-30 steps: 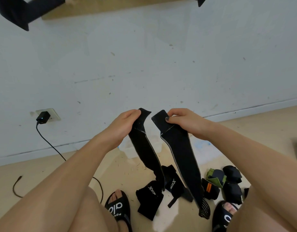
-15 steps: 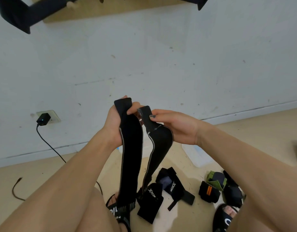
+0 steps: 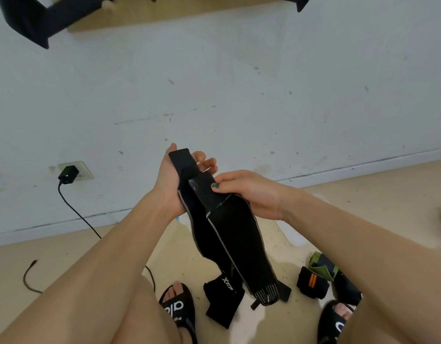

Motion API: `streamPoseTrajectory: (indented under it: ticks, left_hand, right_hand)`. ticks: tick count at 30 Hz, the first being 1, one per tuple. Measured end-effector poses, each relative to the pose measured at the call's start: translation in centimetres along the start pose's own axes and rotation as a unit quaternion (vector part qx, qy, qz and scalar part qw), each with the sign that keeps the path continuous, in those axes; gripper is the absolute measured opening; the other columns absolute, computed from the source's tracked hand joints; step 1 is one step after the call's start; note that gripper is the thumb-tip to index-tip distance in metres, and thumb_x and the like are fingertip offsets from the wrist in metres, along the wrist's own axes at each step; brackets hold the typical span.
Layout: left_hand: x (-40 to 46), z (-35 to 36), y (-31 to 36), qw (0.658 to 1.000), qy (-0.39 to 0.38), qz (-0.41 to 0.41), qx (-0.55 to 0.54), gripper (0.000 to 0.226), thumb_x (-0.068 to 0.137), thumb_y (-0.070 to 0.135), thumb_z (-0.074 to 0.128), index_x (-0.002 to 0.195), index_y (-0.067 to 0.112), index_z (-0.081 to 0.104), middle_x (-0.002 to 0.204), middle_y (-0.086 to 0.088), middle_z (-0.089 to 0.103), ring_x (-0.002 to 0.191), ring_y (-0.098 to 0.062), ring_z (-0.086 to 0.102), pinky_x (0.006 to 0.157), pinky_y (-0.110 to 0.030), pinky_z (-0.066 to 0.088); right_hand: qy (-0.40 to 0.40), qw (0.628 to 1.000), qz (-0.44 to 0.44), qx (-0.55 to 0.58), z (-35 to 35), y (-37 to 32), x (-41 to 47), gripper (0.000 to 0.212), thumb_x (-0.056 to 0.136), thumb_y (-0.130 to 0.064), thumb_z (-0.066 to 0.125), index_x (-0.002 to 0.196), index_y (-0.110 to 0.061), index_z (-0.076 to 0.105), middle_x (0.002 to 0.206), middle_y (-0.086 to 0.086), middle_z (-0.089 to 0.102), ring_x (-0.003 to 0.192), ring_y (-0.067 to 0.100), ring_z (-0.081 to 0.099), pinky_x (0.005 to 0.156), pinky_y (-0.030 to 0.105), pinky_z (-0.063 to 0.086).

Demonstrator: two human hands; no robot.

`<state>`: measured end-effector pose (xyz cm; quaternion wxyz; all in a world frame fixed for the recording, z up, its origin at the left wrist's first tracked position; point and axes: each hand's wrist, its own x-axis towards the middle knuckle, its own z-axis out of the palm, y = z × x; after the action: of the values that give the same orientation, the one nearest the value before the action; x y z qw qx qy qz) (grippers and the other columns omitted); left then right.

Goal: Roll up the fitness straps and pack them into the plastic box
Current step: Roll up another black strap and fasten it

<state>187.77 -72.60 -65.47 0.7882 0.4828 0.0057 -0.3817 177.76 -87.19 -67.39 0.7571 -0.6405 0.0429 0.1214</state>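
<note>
I hold two long black fitness straps (image 3: 229, 234) stacked together in front of me, their lower ends hanging toward the floor. My left hand (image 3: 172, 180) cups the top of the rear strap, fingers behind it. My right hand (image 3: 249, 192) pinches the top tab of the front strap with thumb on top. The plastic box (image 3: 292, 235) is clear and lies on the floor behind the straps, mostly hidden by them and my right forearm. Another black strap with white lettering (image 3: 223, 299) lies on the floor below.
Rolled straps, one with an orange stripe (image 3: 312, 285) and one green (image 3: 322, 265), lie at the right by my right foot. A black charger (image 3: 68, 174) sits in a wall socket, its cable trailing over the floor. A wooden pegboard (image 3: 164, 11) hangs above.
My hands have come together, laying the right strap over the left one. The straps hung apart a second ago; now they overlap as one stack.
</note>
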Motion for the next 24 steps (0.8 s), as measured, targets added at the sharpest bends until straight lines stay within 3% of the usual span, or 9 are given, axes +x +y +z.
streamPoseTrajectory:
  ticks: [3,5,7,9,12,16,19,21,24]
  left_hand:
    - [0.0,-0.3,-0.5,0.999,0.007,-0.01,0.043,0.084,0.097,0.076,0.026,0.12,0.006,0.067,0.12,-0.018,0.071,0.112,-0.034,0.068,0.098,-0.047,0.052]
    - [0.0,-0.5,-0.9,0.99,-0.014,-0.003,0.139,0.094,0.095,0.081,0.017,0.131,0.01,0.067,0.122,-0.019,0.071,0.116,-0.032,0.069,0.096,-0.046,0.055]
    - [-0.2,-0.4,-1.4,0.968,-0.02,0.014,0.251,0.074,0.104,0.067,0.024,0.128,0.014,0.069,0.115,-0.015,0.073,0.107,-0.025,0.072,0.094,-0.04,0.057]
    - [-0.3,-0.1,-1.9,0.941,-0.026,0.037,0.337,0.041,0.111,0.039,0.04,0.129,0.011,0.064,0.115,-0.013,0.073,0.1,-0.021,0.074,0.089,-0.036,0.06]
    - [0.1,0.0,-2.0,0.931,0.041,0.08,0.353,0.021,0.106,0.013,0.052,0.124,0.002,0.053,0.114,-0.023,0.072,0.089,-0.022,0.075,0.078,-0.032,0.062]
    - [-0.2,0.6,-1.6,0.943,0.078,0.133,0.295,0.029,0.102,0.013,0.061,0.127,0.009,0.047,0.11,-0.015,0.073,0.087,-0.017,0.075,0.076,-0.027,0.061]
    - [-0.1,0.6,-1.8,0.927,0.079,0.185,0.316,0.032,0.101,0.003,0.055,0.114,0.026,0.038,0.106,-0.011,0.069,0.081,-0.02,0.067,0.079,-0.036,0.061]
    - [0.2,0.5,-2.0,0.899,0.079,0.219,0.37,0.031,0.098,-0.002,0.045,0.097,0.03,0.045,0.097,-0.013,0.063,0.079,-0.024,0.057,0.078,-0.05,0.056]
    - [0.4,0.4,-2.1,0.859,0.108,0.23,0.445,0.038,0.095,-0.001,0.039,0.083,0.025,0.065,0.086,-0.001,0.063,0.078,-0.02,0.055,0.079,-0.041,0.05]
  right_hand:
    - [0.074,0.996,-0.024,0.038,-1.0,-0.5,0.3,0.022,0.103,-0.009,0.056,0.092,-0.008,0.074,0.085,0.005,0.073,0.077,0.015,0.07,0.067,0.022,0.055]
    - [0.122,0.989,-0.035,0.077,-1.8,-0.8,0.5,0.02,0.104,-0.01,0.056,0.109,-0.004,0.074,0.097,0.011,0.075,0.084,0.019,0.072,0.071,0.025,0.059]
    - [0.145,0.982,-0.041,0.112,-2.5,-0.8,0.6,0.024,0.105,-0.012,0.053,0.118,-0.001,0.071,0.103,0.014,0.074,0.086,0.022,0.072,0.072,0.027,0.059]
    - [0.15,0.98,-0.041,0.124,-2.9,-0.9,0.5,0.026,0.106,-0.015,0.051,0.118,-0.001,0.07,0.101,0.013,0.074,0.085,0.021,0.071,0.074,0.029,0.059]
    - [0.164,0.976,-0.045,0.133,-3.0,-1.0,0.6,0.025,0.106,-0.014,0.051,0.117,-0.001,0.069,0.096,0.011,0.075,0.08,0.018,0.072,0.07,0.027,0.059]
    - [0.18,0.975,-0.045,0.119,-2.5,-0.5,1.0,0.027,0.105,-0.013,0.053,0.121,0.002,0.069,0.105,0.016,0.073,0.088,0.023,0.071,0.074,0.029,0.058]
    - [0.188,0.973,-0.047,0.123,-2.4,-0.3,1.3,0.027,0.105,-0.013,0.055,0.124,0.002,0.067,0.107,0.018,0.072,0.093,0.026,0.069,0.077,0.032,0.06]
    - [0.207,0.971,-0.057,0.106,-2.4,-0.4,1.4,0.025,0.105,-0.015,0.057,0.121,0.0,0.068,0.103,0.015,0.073,0.09,0.025,0.07,0.075,0.031,0.06]
    - [0.272,0.959,-0.082,0.017,-2.3,-0.4,1.5,0.019,0.103,-0.017,0.059,0.109,-0.003,0.072,0.094,0.009,0.072,0.084,0.018,0.068,0.072,0.026,0.056]
